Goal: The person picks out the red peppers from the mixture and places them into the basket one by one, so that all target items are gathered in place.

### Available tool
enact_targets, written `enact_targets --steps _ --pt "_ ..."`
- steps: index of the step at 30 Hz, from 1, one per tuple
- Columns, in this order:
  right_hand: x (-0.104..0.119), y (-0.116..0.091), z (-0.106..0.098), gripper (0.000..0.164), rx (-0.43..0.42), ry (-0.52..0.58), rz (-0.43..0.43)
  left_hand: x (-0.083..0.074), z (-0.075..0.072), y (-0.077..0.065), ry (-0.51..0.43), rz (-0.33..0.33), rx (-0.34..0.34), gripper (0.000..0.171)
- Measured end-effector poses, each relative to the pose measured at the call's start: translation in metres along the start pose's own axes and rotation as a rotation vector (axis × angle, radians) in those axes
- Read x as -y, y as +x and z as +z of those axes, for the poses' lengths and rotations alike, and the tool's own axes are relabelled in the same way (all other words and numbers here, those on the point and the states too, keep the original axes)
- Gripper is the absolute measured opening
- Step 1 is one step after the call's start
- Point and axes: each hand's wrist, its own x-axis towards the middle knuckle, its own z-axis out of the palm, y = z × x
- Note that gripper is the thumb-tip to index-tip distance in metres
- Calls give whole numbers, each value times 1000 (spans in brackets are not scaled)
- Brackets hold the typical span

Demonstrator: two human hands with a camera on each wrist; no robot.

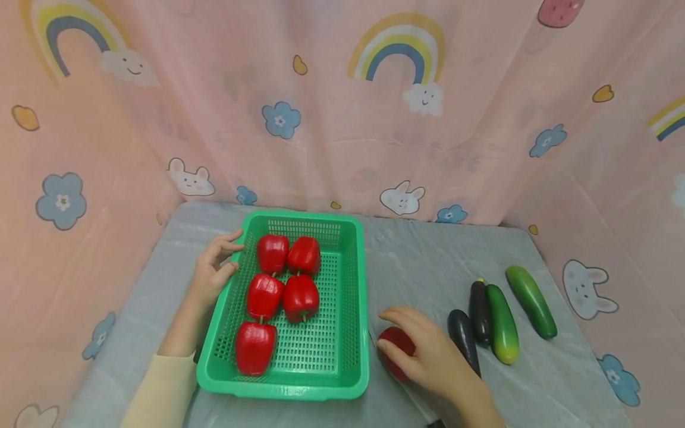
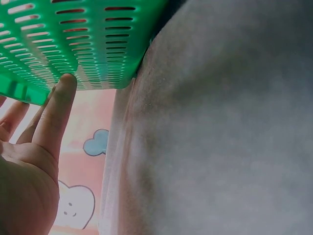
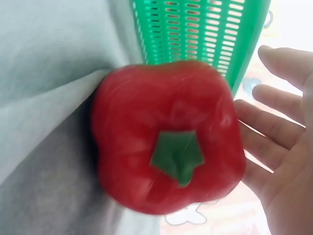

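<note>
A green plastic basket [image 1: 364, 297] holds several red bell peppers [image 1: 264, 297] on its left side. My left hand [image 1: 215, 267] is at the basket's left side; in the left wrist view a fingertip [image 2: 67, 81] meets the slotted wall. Right of the basket, another red bell pepper [image 3: 132, 112] lies on the grey cloth, its green stem facing the right wrist camera. Over this pepper is my right hand [image 1: 428, 359], its fingers loosely extended along one side and not closed around it. Whether they touch the pepper I cannot tell.
To the right lie dark eggplants [image 1: 480, 315] and green zucchini [image 1: 531, 302] on the grey cloth [image 1: 417, 261]. A pink patterned curtain [image 1: 332, 166] rises behind and beside the table. A small black object [image 1: 436, 424] shows at the bottom edge.
</note>
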Motion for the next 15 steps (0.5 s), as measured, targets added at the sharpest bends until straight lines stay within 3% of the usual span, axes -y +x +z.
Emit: enact_targets --steps 15 --pt "-17 -20 4 48 83 -58 156 -2 0 0 15 -13 -4 29"
